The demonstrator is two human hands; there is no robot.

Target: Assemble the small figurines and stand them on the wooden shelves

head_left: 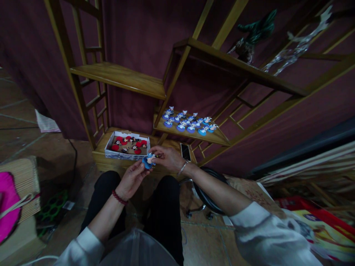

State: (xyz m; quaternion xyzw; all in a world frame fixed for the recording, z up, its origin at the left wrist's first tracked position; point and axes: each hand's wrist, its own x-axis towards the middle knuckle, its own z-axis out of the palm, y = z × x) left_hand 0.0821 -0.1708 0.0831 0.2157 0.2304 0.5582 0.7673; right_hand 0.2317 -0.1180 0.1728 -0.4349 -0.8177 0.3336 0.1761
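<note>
Between both hands, over the lower shelf's front edge, is a small figurine (149,160) with a blue round base. My left hand (133,177) pinches it by the base from the left. From the right, the fingers of my right hand (169,158) are closed on its upper part. Just behind my hands stands an open white cardboard box (111,152) holding several small figurines on red round bases. On the raised shelf (217,139) beyond, several figurines (181,125) on purple and blue bases stand upright in rows.
A phone (185,152) lies on the low shelf by my right wrist. Green (259,31) and clear (296,50) ornaments stand on the upper right shelf. A black wheeled stool (212,184) is at my right. A bamboo mat (26,184) with a pink item lies left.
</note>
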